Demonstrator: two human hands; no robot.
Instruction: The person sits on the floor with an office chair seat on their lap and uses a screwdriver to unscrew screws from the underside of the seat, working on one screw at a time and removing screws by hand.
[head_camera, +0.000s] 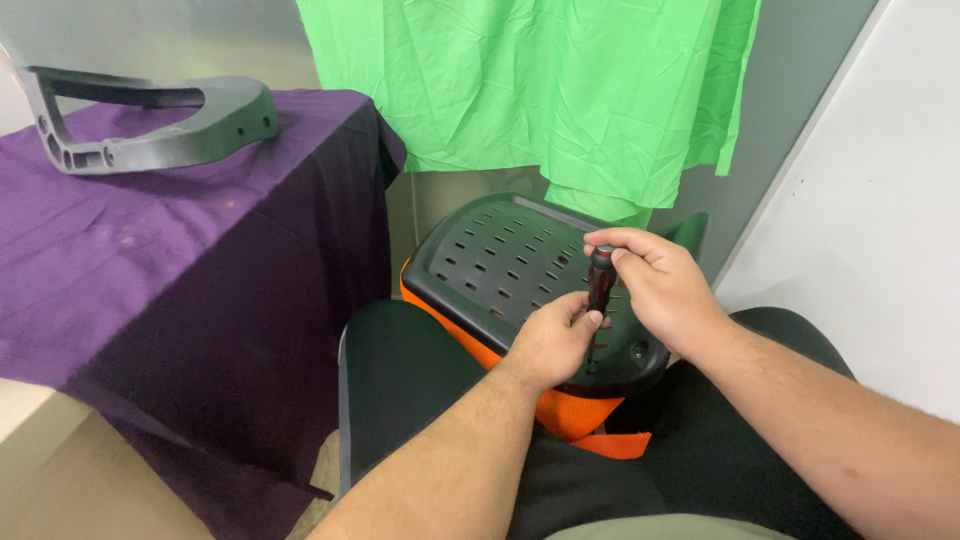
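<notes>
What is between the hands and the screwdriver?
Nothing visible. The right hand grips the top of the screwdriver, and the left hand pinches its lower part. The screwdriver stands upright on the black slotted chair part; its tip is hidden behind the left hand's fingers.

— Item held in the hands?
— A screwdriver (601, 283) with a dark red and black handle is held upright, tip down, against a black slotted plastic panel (520, 275).
— Condition of the panel?
— It is tilted, backed with orange fabric, and rested on a black seat. Rows of small slots are seen across its face.
</notes>
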